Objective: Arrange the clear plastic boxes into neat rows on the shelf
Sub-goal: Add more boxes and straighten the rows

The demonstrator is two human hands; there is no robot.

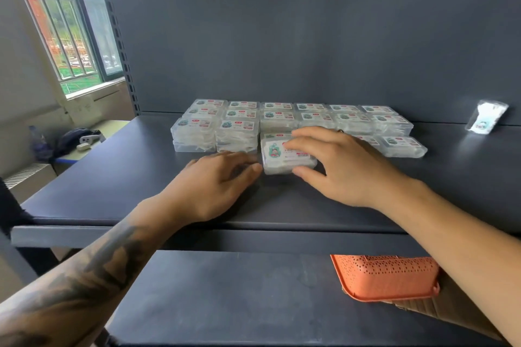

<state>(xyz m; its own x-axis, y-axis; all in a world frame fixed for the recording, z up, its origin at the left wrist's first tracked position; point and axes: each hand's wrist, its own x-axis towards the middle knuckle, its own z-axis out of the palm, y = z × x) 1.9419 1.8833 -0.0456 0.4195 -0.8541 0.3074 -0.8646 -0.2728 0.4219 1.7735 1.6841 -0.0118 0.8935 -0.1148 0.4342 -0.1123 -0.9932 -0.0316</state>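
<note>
An orange perforated basket (386, 276) sits nearest the camera on the lower shelf (225, 290), under the right forearm. Above it, on the dark upper shelf (112, 177), both hands meet at one clear plastic box (286, 158) with a cartoon label.

The right hand (338, 166) grasps this box from above: its fingers lie across the lid and its thumb presses the near wall, so the box is pinched front to back. The left hand (220, 177) lies flat on the shelf with relaxed fingers, holding nothing; its fingertips touch or nearly touch the box's left end, though blur makes contact uncertain.

The box's long axis runs left to right, matching the arranged boxes (282, 118) behind it. It lies in the third column from the left, in front of the row, and slightly skewed to it. Just beside it on the left stands a taller stack (238, 132); to the right, partly hidden by the right hand, more boxes continue the front row.

The coming move, I judge, turns on squaring the box straight back against that stack's line. The right hand is the carrier; the left serves as a side guide. A lone packet (486, 115) leans against the back panel, well apart.
</note>
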